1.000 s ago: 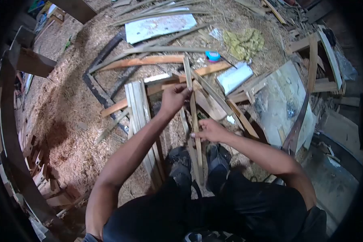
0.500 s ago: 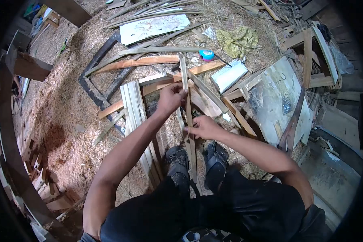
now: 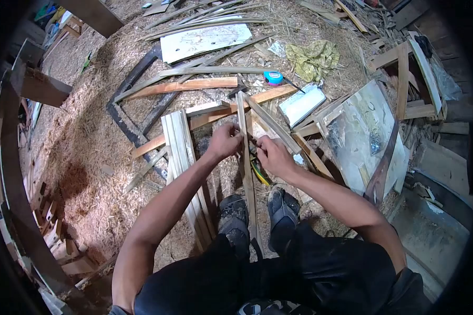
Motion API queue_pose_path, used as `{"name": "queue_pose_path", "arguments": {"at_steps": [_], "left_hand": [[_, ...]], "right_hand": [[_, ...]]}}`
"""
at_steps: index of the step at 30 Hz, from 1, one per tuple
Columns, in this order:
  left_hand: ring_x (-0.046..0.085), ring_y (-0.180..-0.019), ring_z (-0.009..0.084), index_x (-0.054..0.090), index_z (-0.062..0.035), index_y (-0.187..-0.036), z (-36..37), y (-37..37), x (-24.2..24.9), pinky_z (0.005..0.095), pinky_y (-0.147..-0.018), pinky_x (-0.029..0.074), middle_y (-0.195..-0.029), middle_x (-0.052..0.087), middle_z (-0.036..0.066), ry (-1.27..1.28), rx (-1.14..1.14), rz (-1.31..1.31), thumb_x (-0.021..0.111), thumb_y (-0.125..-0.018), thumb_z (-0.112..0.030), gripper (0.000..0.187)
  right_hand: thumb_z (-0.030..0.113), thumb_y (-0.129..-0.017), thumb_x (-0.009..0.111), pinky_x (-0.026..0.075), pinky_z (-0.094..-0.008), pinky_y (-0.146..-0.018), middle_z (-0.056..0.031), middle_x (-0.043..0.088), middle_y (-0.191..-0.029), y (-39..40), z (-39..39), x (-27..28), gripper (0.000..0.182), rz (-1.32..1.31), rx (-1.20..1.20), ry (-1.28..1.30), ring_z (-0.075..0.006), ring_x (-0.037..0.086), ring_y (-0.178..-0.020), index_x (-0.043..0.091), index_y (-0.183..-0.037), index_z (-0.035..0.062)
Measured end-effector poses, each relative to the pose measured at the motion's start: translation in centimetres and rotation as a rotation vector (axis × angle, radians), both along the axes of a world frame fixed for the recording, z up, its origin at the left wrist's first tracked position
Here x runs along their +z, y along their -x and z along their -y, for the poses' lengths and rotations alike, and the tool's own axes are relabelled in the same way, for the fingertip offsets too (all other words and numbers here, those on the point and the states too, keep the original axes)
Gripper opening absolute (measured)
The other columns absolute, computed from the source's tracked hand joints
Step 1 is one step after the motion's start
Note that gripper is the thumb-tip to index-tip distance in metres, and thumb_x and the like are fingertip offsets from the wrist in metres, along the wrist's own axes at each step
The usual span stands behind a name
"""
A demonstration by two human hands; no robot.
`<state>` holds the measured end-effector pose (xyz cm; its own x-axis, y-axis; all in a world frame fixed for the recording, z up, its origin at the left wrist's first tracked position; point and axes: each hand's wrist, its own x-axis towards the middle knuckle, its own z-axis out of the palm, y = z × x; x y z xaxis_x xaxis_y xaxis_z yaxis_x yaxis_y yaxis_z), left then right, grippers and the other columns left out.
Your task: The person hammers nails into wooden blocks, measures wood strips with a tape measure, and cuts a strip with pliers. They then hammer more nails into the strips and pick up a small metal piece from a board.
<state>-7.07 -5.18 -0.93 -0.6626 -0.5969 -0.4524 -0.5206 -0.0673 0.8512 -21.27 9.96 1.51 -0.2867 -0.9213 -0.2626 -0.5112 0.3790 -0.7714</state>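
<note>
The left hand (image 3: 227, 140) holds a long, thin, light-brown wooden strip (image 3: 247, 173) in a narrow pinch, thumb and fingers closed on its upper part. The right hand (image 3: 275, 155) is just beside the strip's right edge, fingers curled inward around a small gap; what they grip is too small and dark to tell. Just below these fingers is a slim yellow-and-black tool (image 3: 259, 173); whether the right hand holds it cannot be told.

The strip runs lengthwise away from the body, its near end between two feet in dark footwear (image 3: 234, 216). Narrow room opens along both its lower edges, bounded by the feet.

Left of the left hand, a bundle of long pale wooden strips (image 3: 180, 142) lies at a slant, a gap between its right edge and the held strip. Beyond the hands, an orange-brown board (image 3: 211, 119) crosses the floor. To the right, short boards and a large stained pale panel (image 3: 363, 136) crowd the space. Farther ahead lie a bright blue tape measure (image 3: 273, 78), a white rectangular block (image 3: 302, 105) and a crumpled yellow-green cloth (image 3: 312, 59). The widest open room is the sawdust-covered floor (image 3: 94, 152) at far left.
</note>
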Motion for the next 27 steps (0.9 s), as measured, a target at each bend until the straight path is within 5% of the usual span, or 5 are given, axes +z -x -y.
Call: {"name": "queue_pose_path", "arguments": {"at_steps": [6,10,13,22,27], "left_hand": [[0.071,-0.078,0.0195,0.064,0.0042,-0.106,0.5,0.1,0.0,0.0346,-0.068,0.057,-0.086,0.071,0.013,-0.121,-0.131,0.025,0.064,-0.094,-0.018,0.025],[0.072,-0.082,0.0292,0.068,0.0040,-0.102,0.6,0.5,-0.3,0.0404,-0.076,0.056,-0.090,0.072,0.020,0.249,-0.126,0.150,0.065,-0.091,-0.025,0.031],[0.071,-0.085,0.0345,0.070,0.0027,-0.100,0.6,0.2,-0.2,0.0430,-0.081,0.055,-0.091,0.072,0.023,0.267,-0.087,0.138,0.065,-0.089,-0.027,0.032],[0.071,-0.085,0.0225,0.070,0.0020,-0.108,2.0,-1.4,-1.4,0.0361,-0.081,0.054,-0.094,0.074,0.016,0.216,0.061,0.092,0.064,-0.093,-0.018,0.026],[0.072,-0.087,0.0300,0.071,0.0010,-0.105,1.4,-1.2,-0.5,0.0394,-0.081,0.055,-0.094,0.074,0.019,0.241,0.047,0.068,0.064,-0.090,-0.018,0.025]], "right_hand": [[0.009,-0.091,0.061,0.050,-0.0486,-0.079,-0.0232,0.066,-0.097,0.4,1.2,1.6,0.014,0.064,0.066,0.176,-0.0394,0.066,-0.086,0.058,-0.099,-0.0031],[0.000,-0.085,0.062,0.050,-0.0471,-0.084,-0.0188,0.059,-0.108,1.5,4.2,3.4,0.023,-0.655,0.208,0.570,-0.0371,0.060,-0.098,0.060,-0.107,0.0001],[0.003,-0.090,0.057,0.051,-0.0504,-0.085,-0.0234,0.062,-0.108,2.1,5.6,2.2,0.021,-0.762,0.079,-0.004,-0.0400,0.065,-0.098,0.060,-0.108,-0.0067],[0.004,-0.089,0.056,0.051,-0.0552,-0.086,-0.0323,0.063,-0.105,4.5,5.6,1.1,0.026,-0.343,-0.105,-0.143,-0.0501,0.063,-0.100,0.056,-0.113,-0.0086],[0.016,-0.092,0.062,0.050,-0.0523,-0.080,-0.0284,0.067,-0.088,4.4,5.2,1.5,0.026,-0.171,-0.279,-0.110,-0.0472,0.066,-0.090,0.061,-0.104,-0.0062]]}}
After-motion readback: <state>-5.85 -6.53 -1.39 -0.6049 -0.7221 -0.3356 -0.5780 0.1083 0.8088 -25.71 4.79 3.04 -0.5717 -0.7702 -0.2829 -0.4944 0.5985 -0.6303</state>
